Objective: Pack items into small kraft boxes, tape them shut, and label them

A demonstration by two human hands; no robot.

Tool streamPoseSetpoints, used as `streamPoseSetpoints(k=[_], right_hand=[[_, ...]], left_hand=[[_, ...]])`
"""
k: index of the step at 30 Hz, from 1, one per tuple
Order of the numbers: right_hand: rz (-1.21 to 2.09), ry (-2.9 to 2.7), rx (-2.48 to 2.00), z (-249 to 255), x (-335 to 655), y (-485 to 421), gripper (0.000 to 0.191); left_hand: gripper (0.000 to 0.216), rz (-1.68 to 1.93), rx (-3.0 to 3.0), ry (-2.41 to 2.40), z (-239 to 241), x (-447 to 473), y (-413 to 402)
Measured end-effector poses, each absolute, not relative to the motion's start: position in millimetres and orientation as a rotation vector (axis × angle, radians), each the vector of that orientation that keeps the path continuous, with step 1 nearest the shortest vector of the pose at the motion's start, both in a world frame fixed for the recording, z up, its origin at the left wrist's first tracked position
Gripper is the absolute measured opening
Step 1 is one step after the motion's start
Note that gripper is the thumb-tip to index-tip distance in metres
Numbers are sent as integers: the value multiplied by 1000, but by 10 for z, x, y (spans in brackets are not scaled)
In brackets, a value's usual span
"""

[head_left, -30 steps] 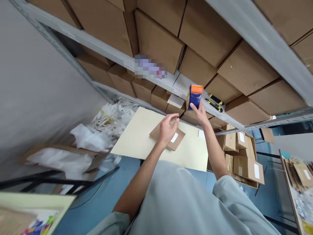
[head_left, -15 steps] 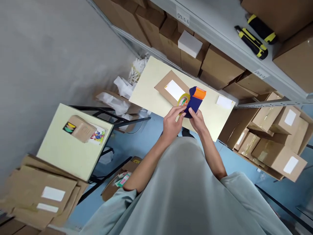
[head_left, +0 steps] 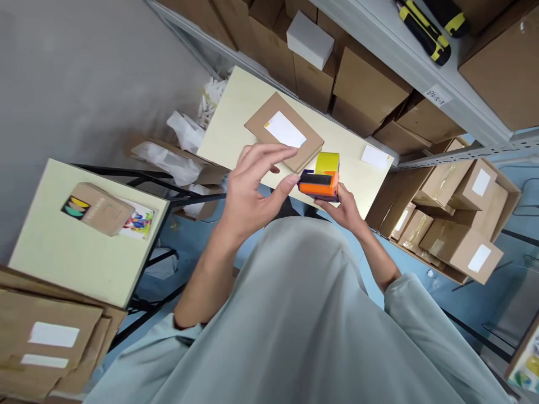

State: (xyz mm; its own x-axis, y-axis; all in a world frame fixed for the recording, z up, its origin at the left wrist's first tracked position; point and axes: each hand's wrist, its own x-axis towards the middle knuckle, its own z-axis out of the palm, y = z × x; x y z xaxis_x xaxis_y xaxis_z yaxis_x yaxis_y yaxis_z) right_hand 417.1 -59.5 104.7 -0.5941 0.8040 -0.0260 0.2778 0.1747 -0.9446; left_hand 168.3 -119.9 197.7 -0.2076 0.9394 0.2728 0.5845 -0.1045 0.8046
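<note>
My right hand (head_left: 343,209) grips a blue and orange tape dispenser (head_left: 318,185) from its near right side. The roll of yellow tape (head_left: 327,163) sits in it, on the far side. To the left, my left hand (head_left: 256,188) is open, with its fingers stretched out and its thumb tip close to the dispenser's left end. I cannot tell whether the thumb touches it. Beyond both hands a flat brown carton (head_left: 256,120) with a white label (head_left: 285,130) lies on the cream tabletop (head_left: 229,106).
Shelving with brown boxes (head_left: 370,84) and two utility knives (head_left: 425,33) runs along the back. A large open carton (head_left: 387,207) full of boxes stands at right. On a second table (head_left: 90,264) at left lies a small brown package (head_left: 105,210). Flattened cartons (head_left: 42,306) lean below.
My left hand has come off the tape roll and opened to the left. The dispenser has turned in my right hand, so its orange part now faces me. The whole view has shifted.
</note>
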Motion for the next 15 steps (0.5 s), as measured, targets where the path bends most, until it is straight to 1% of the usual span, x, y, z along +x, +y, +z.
streamPoseSetpoints(k=[3, 6, 8, 10, 15], right_hand=[[1176, -2169, -931, 1071, 4347, -607, 37], [984, -2273, -777, 1102, 4493, -613, 26], [897, -2314, -722, 1138, 4572, -622, 26], [823, -2357, -719, 1185, 4636, -634, 28], [667, -2451, -750, 1316, 4714, -661, 34]], left_hand=[[43, 1177, 1721, 1729, 2136, 1678, -1239], [31, 1240, 1848, 1591, 2249, 1685, -1308], [28, 1311, 1954, 1476, 2307, 1692, -1371], [34, 1341, 2020, 1412, 2348, 1706, -1440], [33, 1313, 2089, 1454, 2412, 1764, -1549]])
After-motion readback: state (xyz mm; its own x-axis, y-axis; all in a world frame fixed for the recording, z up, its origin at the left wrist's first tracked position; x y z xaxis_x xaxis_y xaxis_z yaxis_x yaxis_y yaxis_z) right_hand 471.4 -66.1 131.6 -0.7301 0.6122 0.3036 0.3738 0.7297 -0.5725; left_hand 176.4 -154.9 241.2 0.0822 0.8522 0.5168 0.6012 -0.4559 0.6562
